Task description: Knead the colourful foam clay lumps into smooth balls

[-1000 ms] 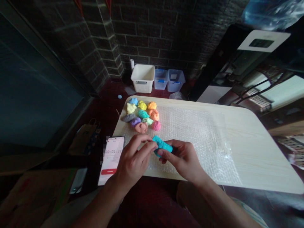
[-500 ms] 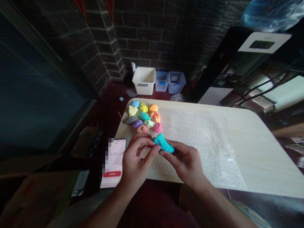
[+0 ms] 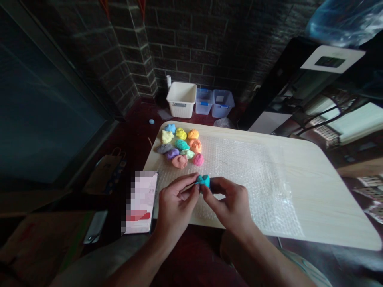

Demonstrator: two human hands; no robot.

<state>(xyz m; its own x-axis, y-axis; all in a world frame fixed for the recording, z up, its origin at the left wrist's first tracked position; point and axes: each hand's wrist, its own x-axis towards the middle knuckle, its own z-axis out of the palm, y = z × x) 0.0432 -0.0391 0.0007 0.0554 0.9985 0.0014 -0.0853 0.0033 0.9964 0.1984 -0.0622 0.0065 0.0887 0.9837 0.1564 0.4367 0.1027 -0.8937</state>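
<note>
A turquoise lump of modelling clay (image 3: 204, 180) is pinched between both hands above the near part of the table. My left hand (image 3: 178, 196) grips its left side with thumb and fingertips. From the right, my right hand (image 3: 229, 198) closes its thumb and fingers round the other side, hiding part of the lump. Just beyond the hands lie several clay lumps of other colours, among them a salmon lump (image 3: 179, 161), a pink lump (image 3: 198, 159), a purple lump (image 3: 172, 154) and a teal lump (image 3: 182, 144).
Bubble wrap (image 3: 245, 171) covers the middle of the wooden table (image 3: 323, 187). A phone (image 3: 142, 203) lies at the left edge. On the floor behind stand a cream basket (image 3: 181, 99) and two clear bins (image 3: 223, 104). A cardboard box (image 3: 44, 239) is at the lower left.
The turquoise clay was stretched long and slanted; now it looks folded and more compact between the fingers. My hands have drawn slightly closer together, and the view has shifted a little.
</note>
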